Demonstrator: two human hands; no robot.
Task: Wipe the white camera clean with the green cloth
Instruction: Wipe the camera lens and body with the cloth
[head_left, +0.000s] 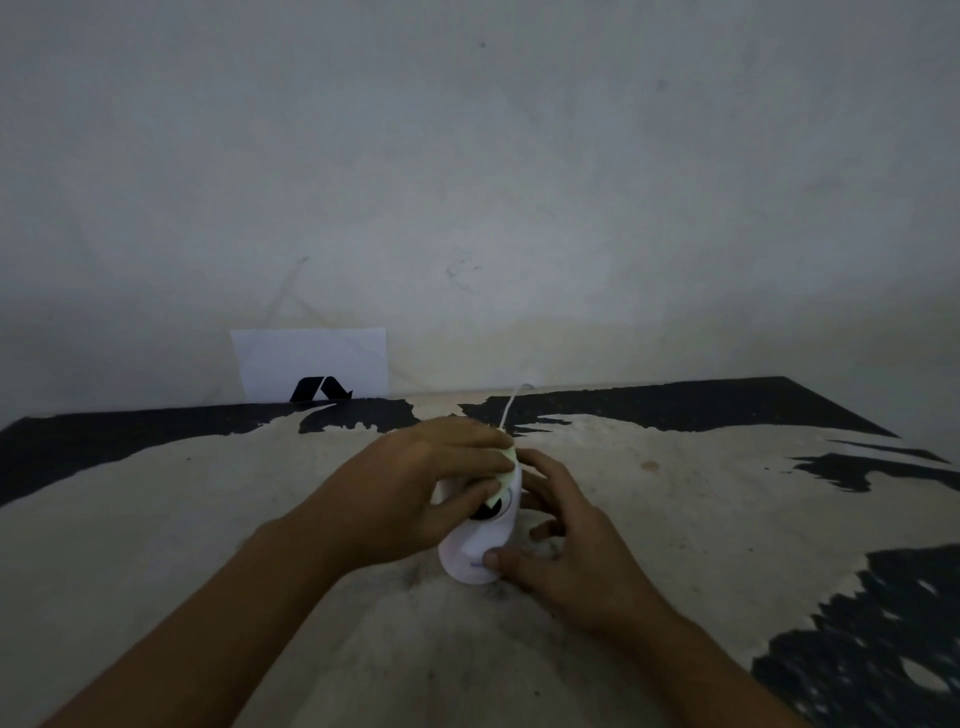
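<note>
While the right hand (566, 540) grips the base of the white camera (480, 540) standing mid-bench, the left hand (415, 483) presses the green cloth (506, 467) onto the camera's top, fingers closed over it. A white cable (511, 408) runs back toward the wall. The bench (208, 519) is pale with black patches.

Camera (480, 551) upright on table (156, 519), mid-table, between the hands: left hand (415, 483) over its top and left side, right hand (561, 540) against its right side and base. Cloth (506, 467) pressed between left fingers and camera head. Cable (511, 405) running back from camera toward wall (467, 182). Paper sheet (311, 364) leaning on wall, behind and left.
</note>
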